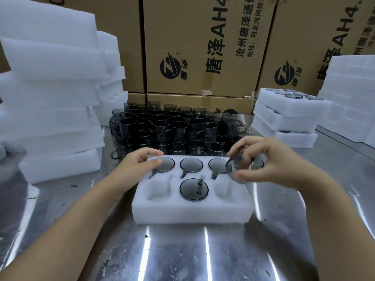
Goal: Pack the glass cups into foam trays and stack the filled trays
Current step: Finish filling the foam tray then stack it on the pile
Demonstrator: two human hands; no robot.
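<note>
A white foam tray (190,211) with six pockets is seen lying on a shiny metal worktop (182,254), close to the viewer. Its far row of three pockets is filled with smoky grey glass cups (191,164), shown from above with their handles tucked into slots. In the near row, only the middle pocket is filled; the pockets to its left and right are empty. The left hand (138,167) is laid on the tray's far left corner, fingers relaxed over the edge and the thumb lying at the rim of the nearest cup. One more grey held cup (240,166) is gripped and tilted by the curled fingers of the right hand (263,161), just above the tray's right end. The two hands are held apart. Just behind the tray, a dense cluster of loose cups (176,126) is stood on the worktop. Empty foam trays (50,98) are piled high at the left. Three filled trays (288,114) are stacked at the right, with more white foam beyond them. Printed cardboard boxes (203,47) are stacked along the back.
</note>
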